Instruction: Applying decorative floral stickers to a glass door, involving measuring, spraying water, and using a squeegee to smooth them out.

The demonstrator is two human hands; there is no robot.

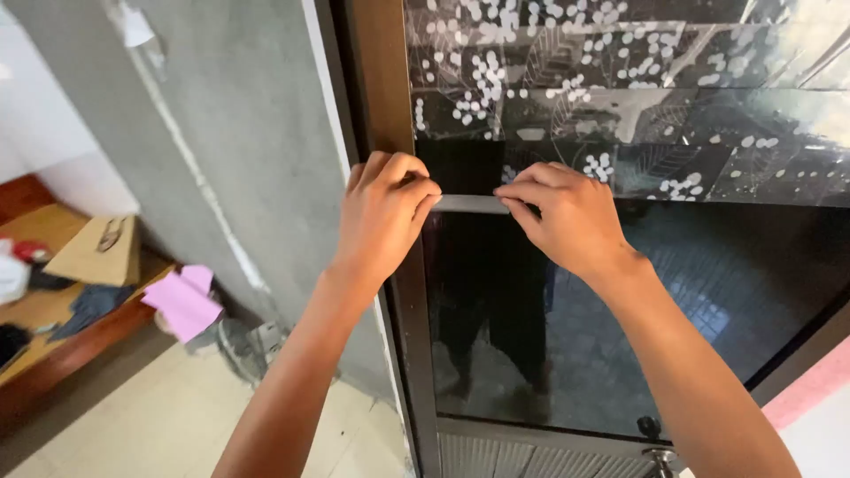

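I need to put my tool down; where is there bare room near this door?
The tiled floor between the grey wall and wooden bench is bare. The bench top is crowded with cardboard and clothes.

— How many views are there, and from where?

— One only, worn on the person's head; it looks forward and somewhat down along both forearms, which rise from the bottom edge toward the middle of the picture.

— What does it face?

— A glass door (620,292) with a dark frame, close in front; the pane fills the right half, its patterned film (637,88) running off the top edge.

— How near?

— At arm's reach; the left hand (382,212) and right hand (567,217) sit near the centre, large in the picture.

— And the edges?

— The grey wall (221,133) takes the left; the tiled floor (168,425) shows lower left, so the view tilts a little; no second view shares anything.
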